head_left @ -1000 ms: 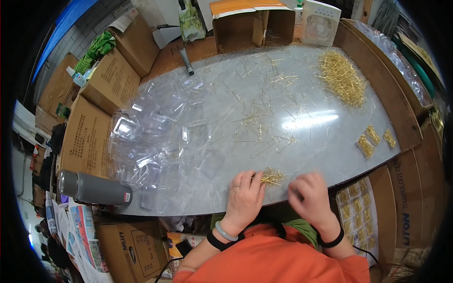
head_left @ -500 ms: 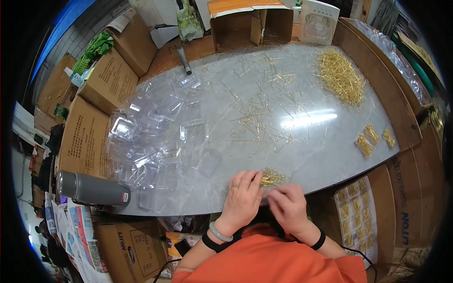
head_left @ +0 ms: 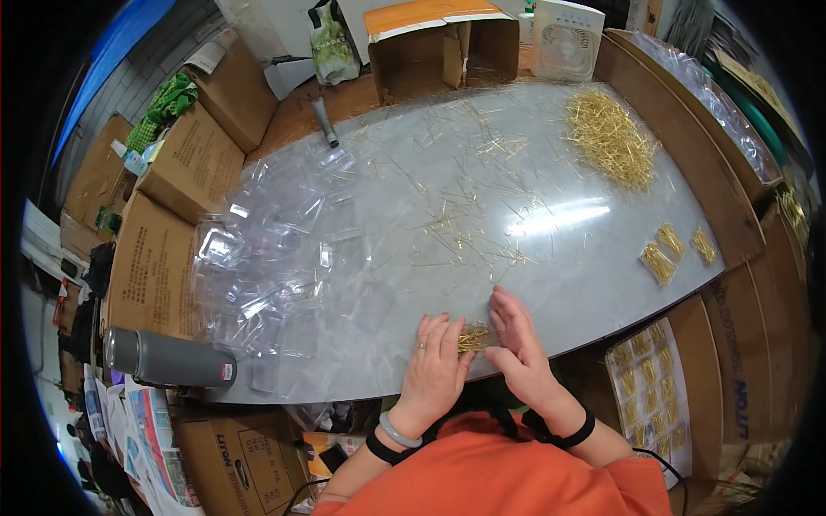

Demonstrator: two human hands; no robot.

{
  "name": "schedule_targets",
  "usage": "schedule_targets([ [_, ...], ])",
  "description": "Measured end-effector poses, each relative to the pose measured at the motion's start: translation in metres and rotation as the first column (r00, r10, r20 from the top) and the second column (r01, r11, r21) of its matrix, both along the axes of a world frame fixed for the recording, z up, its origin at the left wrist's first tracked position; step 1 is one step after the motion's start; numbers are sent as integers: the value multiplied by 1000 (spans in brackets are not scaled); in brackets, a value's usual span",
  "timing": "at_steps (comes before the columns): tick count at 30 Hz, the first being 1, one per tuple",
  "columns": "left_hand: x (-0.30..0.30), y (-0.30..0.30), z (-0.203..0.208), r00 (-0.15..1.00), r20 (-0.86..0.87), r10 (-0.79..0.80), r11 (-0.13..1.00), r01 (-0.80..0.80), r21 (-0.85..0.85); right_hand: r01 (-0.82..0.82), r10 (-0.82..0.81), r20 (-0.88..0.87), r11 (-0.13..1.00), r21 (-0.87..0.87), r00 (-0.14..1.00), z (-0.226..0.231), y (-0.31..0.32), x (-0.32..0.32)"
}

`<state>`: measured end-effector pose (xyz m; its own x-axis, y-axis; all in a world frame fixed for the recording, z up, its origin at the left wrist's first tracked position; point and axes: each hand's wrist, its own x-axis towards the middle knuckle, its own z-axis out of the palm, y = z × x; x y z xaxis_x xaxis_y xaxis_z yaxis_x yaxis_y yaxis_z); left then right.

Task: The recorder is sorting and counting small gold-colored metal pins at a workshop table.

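Note:
A small bundle of thin gold wire hooks [head_left: 471, 339] lies at the table's near edge, between my hands. My left hand [head_left: 432, 354] rests on the left of the bundle, its stretched fingers and thumb against it. On the other side, my right hand [head_left: 520, 346] stands with fingers extended and spread from the thumb, which reaches the bundle's lower end. Loose gold hooks [head_left: 460, 224] are scattered over the middle of the table. A big heap of the same hooks [head_left: 613, 139] sits at the far right.
Clear plastic boxes [head_left: 284, 249] cover the table's left side. A grey bottle [head_left: 176, 357] lies at the near left. Several small packs of hooks [head_left: 658, 263] sit at the right edge. Below them, a box holds a sheet of packs [head_left: 645, 387]. Cardboard boxes [head_left: 155, 267] line the left.
My right hand has straightened its fingers and moved up beside the bundle. The bundle and my left hand sit slightly further left in view, as the whole view has shifted a little.

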<state>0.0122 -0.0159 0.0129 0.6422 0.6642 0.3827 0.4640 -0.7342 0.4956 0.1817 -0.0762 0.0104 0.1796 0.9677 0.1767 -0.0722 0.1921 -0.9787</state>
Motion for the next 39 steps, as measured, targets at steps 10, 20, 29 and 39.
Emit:
schedule_targets([
  [10, 0, 1, 0, 999, -51, 3, 997, 2, 81, 128, -147, 506, 989, 73, 850, 8, -7, -16],
  [20, -1, 0, -2, 999, 2, 34, 999, -34, 7, 98, -96, 172, 995, -6, 980, 6, 17, -14],
  [29, -2, 9, 1, 999, -17, -32, 999, 32, -37, 72, -82, 630, 997, 42, 773, 18, 0, 3],
  [39, 2, 5, 6, 999, 42, 13, 997, -9, -80, 107, -89, 401, 994, -22, 912, 25, 7, 12],
])
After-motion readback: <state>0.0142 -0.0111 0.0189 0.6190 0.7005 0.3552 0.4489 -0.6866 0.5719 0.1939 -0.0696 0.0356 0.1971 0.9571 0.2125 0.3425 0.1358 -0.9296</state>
